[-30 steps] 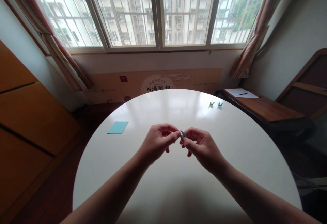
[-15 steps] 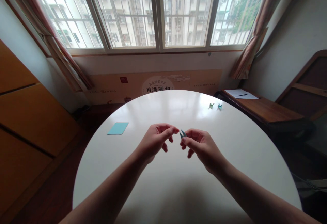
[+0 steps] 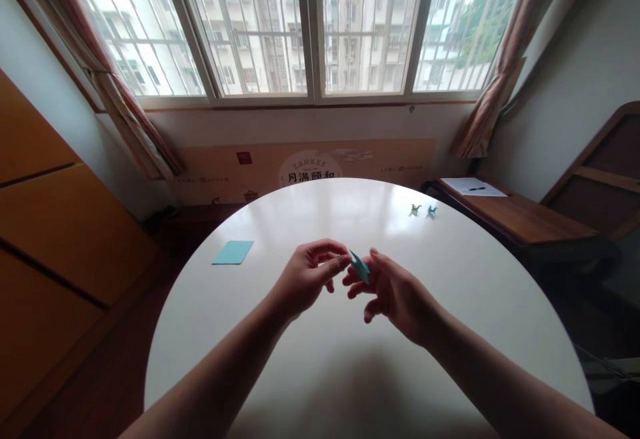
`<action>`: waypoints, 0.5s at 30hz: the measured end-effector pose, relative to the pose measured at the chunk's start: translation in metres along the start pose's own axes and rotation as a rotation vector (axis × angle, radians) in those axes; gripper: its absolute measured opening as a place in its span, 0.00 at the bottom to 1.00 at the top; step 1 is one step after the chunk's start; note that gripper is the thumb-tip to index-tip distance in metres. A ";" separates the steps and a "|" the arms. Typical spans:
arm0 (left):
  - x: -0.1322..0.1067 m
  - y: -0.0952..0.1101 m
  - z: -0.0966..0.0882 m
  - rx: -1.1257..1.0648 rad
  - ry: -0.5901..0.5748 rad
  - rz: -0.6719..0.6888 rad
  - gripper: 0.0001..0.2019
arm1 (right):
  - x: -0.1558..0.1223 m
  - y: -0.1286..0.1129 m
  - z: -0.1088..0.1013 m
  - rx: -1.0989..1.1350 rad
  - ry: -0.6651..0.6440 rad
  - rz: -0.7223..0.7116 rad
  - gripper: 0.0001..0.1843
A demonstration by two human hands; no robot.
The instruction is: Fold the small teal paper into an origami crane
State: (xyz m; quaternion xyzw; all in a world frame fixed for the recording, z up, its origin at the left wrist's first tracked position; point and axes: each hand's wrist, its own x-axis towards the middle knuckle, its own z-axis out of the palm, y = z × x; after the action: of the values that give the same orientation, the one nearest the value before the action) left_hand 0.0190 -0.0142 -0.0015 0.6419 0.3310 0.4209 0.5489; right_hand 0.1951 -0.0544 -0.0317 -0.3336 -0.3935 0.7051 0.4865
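A small piece of folded teal paper [image 3: 361, 269] with pointed ends is held up over the table. My left hand [image 3: 313, 272] pinches one tip of it between thumb and forefinger. Just to its right is my right hand [image 3: 393, 292], fingers apart and thumb raised, close behind the paper; whether a fingertip touches it I cannot tell. A square of light blue paper [image 3: 233, 252] lies flat on the table's left side. Two small folded paper birds, a greenish bird [image 3: 415, 209] and a blue bird [image 3: 432, 211], stand near the far right edge.
The round white table [image 3: 320, 372] has a curved edge all around. Right of it stands a wooden side table [image 3: 545, 215] bearing white sheets [image 3: 463, 185] and a pen [image 3: 477, 189]. A printed cardboard panel [image 3: 370, 172] is under the barred window, and wooden cabinets [image 3: 40, 205] are at left.
The folded paper has passed from my right hand's pinch to my left hand's, and it is turned so its broader side shows. My right fingers have spread apart.
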 end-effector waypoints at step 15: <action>-0.004 0.005 -0.004 0.123 0.013 0.081 0.13 | -0.006 -0.006 0.003 -0.034 0.057 -0.100 0.14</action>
State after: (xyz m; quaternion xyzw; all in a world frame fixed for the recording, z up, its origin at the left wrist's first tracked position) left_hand 0.0138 -0.0170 0.0027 0.6846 0.3336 0.4256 0.4887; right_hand 0.1969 -0.0593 -0.0241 -0.3415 -0.4075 0.6635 0.5265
